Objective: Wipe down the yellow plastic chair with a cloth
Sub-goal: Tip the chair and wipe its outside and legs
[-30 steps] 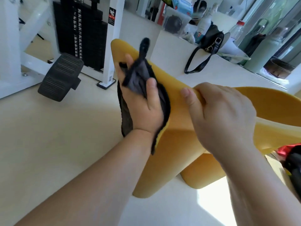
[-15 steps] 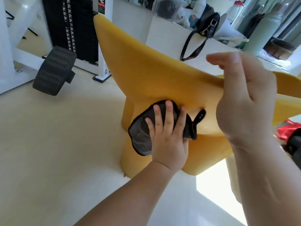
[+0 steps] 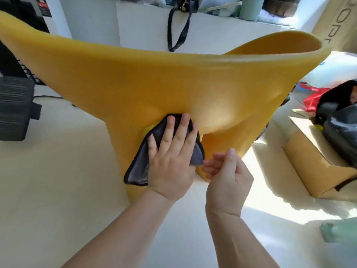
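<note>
The yellow plastic chair (image 3: 135,84) fills the upper half of the view, its wide curved back towards me and its legs running down to the floor. My left hand (image 3: 170,161) lies flat with fingers spread, pressing a dark grey cloth (image 3: 139,167) with black trim against the chair where the back narrows into the legs. My right hand (image 3: 228,176) hovers just right of it, fingers half curled, fingertips touching the cloth's right corner, thumb raised apart. Part of the cloth is hidden under my left palm.
A cardboard box (image 3: 309,161) lies on the floor at right, with a black bag (image 3: 340,128) and a red item (image 3: 313,99) beyond it. A black bag strap (image 3: 177,31) hangs off the white counter (image 3: 144,26) behind. A black gym-machine pad (image 3: 15,109) sits at left.
My left hand slid the cloth from the chair's top edge down its back to the legs. My right hand let go of the rim and dropped beside the cloth. The view moved closer and lower.
</note>
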